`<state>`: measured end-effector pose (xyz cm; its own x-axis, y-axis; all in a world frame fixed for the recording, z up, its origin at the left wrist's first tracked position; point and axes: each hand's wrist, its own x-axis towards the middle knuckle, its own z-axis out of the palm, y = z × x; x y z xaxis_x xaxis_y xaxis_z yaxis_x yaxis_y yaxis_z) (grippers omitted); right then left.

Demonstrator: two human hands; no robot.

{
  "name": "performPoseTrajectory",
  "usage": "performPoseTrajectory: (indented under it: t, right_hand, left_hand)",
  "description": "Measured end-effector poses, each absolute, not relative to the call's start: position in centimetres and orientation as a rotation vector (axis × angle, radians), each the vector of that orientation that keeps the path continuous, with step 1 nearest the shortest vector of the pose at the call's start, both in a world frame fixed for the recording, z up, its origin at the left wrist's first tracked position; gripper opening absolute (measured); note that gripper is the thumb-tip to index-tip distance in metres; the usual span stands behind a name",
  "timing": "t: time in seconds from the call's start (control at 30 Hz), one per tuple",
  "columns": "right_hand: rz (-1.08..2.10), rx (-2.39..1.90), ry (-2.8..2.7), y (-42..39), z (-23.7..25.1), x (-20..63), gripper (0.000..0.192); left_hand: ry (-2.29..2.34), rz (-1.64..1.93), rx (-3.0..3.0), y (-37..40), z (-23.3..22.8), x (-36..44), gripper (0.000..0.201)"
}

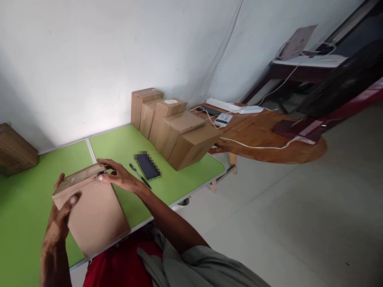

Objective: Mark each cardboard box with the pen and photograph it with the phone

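A brown cardboard box is tilted toward me above the near edge of the green table. My left hand grips its left side, thumb on the front face. My right hand rests on the box's top far edge, fingers pressing down a flap. A black pen and a dark phone lie on the table just right of my right hand.
A row of several closed cardboard boxes stands at the table's far right. Another box sits at the far left by the wall. A round wooden table with cables, a power strip and small devices stands to the right; grey floor beyond.
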<state>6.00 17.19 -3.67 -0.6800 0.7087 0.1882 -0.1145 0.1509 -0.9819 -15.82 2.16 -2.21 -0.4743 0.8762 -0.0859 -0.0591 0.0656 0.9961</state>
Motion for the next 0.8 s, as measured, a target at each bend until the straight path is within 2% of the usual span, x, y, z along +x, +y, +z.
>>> performPoseTrajectory:
  t: [0.1, 0.2, 0.4, 0.47, 0.6, 0.67, 0.8]
  right_hand:
    - [1.581, -0.582, -1.783, 16.3, -3.2, 5.9, 0.104]
    - [1.563, -0.592, -1.766, 15.2, -3.1, 5.3, 0.103]
    - [1.53, -0.564, -1.682, 14.6, -5.3, 5.6, 0.083]
    - [1.368, -0.81, -1.814, 15.0, -6.1, 6.8, 0.071]
    - [0.83, -1.69, -2.095, 16.3, -7.2, 9.2, 0.041]
    - [0.77, -1.9, -2.074, 17.0, -7.6, 9.8, 0.034]
    - [0.809, -1.969, -2.044, 18.0, -8.4, 10.0, 0.03]
  left_hand:
    - [1.587, 1.45, 0.852, 1.2, -1.9, -16.5, 0.141]
    - [1.637, 1.447, 0.906, 0.4, -1.8, -16.9, 0.13]
    - [1.722, 1.552, 0.939, 0.4, -2.5, -17.1, 0.13]
    - [1.72, 1.552, 0.951, 0.5, -2.7, -17.1, 0.127]
    - [1.695, 1.543, 0.982, 0.6, -2.7, -17.0, 0.127]
    - [1.687, 1.543, 0.987, 0.6, -2.7, -17.0, 0.128]
    - [1.677, 1.557, 0.979, 0.5, -2.4, -16.8, 0.124]
